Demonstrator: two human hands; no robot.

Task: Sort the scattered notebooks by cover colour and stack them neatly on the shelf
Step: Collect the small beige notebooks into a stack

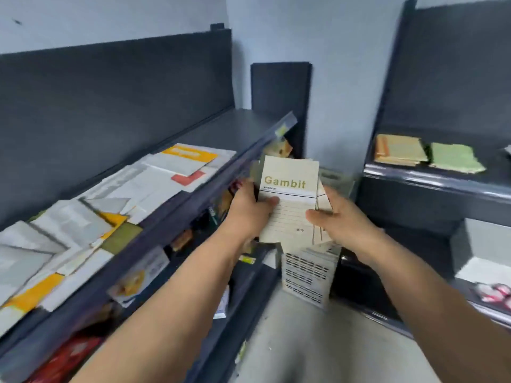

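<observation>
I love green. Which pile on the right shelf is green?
The right-hand pile. The left pile beside it is orange-tan.

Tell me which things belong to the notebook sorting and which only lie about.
Job: cream Gambit notebooks in the left hand and right hand; scattered white and orange notebooks on the dark left shelf; orange notebook stack and green notebook stack on the right shelf.
Lying about: white perforated box below the hands; red-and-white packets, lower right.
</observation>
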